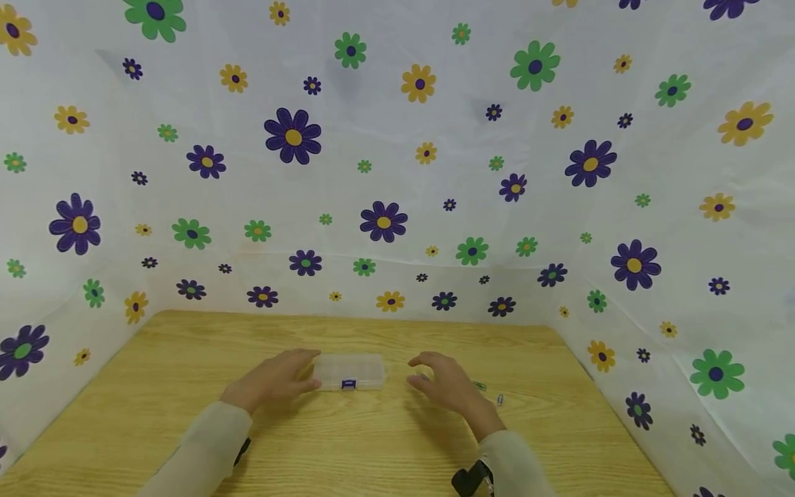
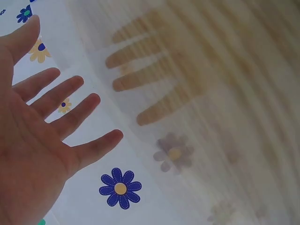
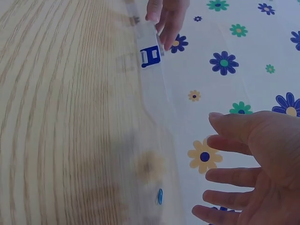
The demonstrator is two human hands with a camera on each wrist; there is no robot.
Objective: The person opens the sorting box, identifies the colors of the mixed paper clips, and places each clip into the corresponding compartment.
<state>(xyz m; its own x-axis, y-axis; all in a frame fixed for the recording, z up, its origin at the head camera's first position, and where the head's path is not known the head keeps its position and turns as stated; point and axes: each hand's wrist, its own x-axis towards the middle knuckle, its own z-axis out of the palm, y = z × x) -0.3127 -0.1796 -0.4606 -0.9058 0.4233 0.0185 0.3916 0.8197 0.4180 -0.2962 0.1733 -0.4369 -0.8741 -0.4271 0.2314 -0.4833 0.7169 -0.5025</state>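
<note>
In the head view, we have the clear plastic case [image 1: 363,368] lying on the wooden table [image 1: 348,455], blue latch [image 1: 349,384] towards us. Our left hand [image 1: 276,378] is right at the case's left end, thumb and fingers parted; whether they touch it, we can't tell. Our right hand [image 1: 448,385] hovers to the case's right, gripping nothing, and partly blocks our look at a small clip [image 1: 425,377]. Farther right of the case, we spot a green clip [image 1: 479,386] and a pale clip [image 1: 500,400]. Behind the case rises the flowered cloth [image 1: 348,190].

Over to the left wrist: we see that hand's fingers spread wide, mirrored in the glossy tabletop.

At the right wrist, our fingers fan out, relaxed, with a blue clip [image 3: 160,197] on the table, well apart from the case.
</note>
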